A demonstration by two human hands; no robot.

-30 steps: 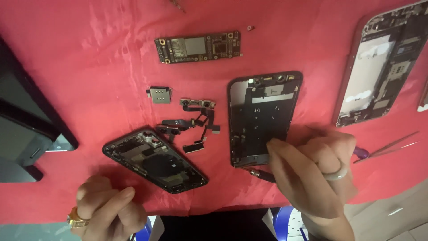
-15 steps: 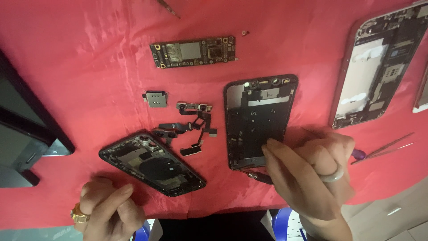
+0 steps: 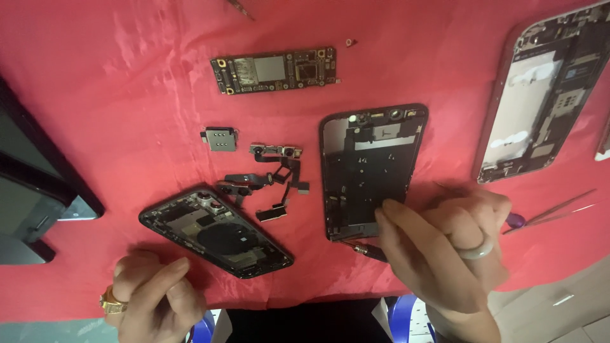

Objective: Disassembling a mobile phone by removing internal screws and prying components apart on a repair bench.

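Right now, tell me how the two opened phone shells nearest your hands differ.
The left shell lies slanted and is still full of parts, with a round coil and camera. The middle shell lies upright and looks mostly stripped. The right hand touches only the middle shell. Both are dark and opened on red cloth.

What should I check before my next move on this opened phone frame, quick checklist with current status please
1. Right hand fingertips on the stripped phone frame: ok.
2. Frame lying flat on the red cloth: ok.
3. Left hand off the dark phone housing: ok, beside it, apart.
4. Logic board apart from the frame: ok.
5. Flex cables untangled: cannot tell.
6. Tweezers close by: ok, right of the hand.
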